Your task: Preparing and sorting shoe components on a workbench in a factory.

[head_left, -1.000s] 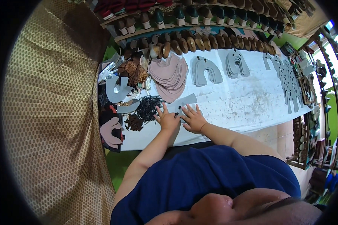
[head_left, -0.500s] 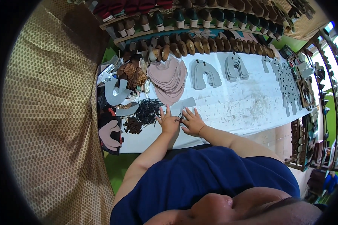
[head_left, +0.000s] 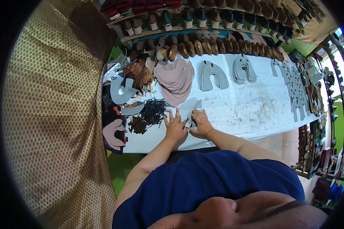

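Note:
On the front edge of the white-covered table, my left hand (head_left: 175, 128) lies flat with its fingers spread over a thin grey piece of sheet material (head_left: 187, 106). Beside it, my right hand (head_left: 201, 125) has bent fingers closed on the right edge of that piece, which curls up between the hands. A small dark strip shows by my left thumb, too small to name. Black cord scraps (head_left: 153, 111) are heaped just left of my left hand. Beyond them lies a stack of pinkish curved cutouts (head_left: 176, 82).
Stacks of grey U-shaped cutouts (head_left: 212, 76) lie farther back, with more grey cutouts (head_left: 296, 91) at the right end. Rows of brown shoe lasts (head_left: 198, 47) line the table's back. Brown scraps (head_left: 137, 125) sit at the left; a patterned curtain (head_left: 61, 114) hangs there.
My right hand has gone from spread flat to bent fingers gripping the grey piece's edge, which now curls up. The view has shifted slightly.

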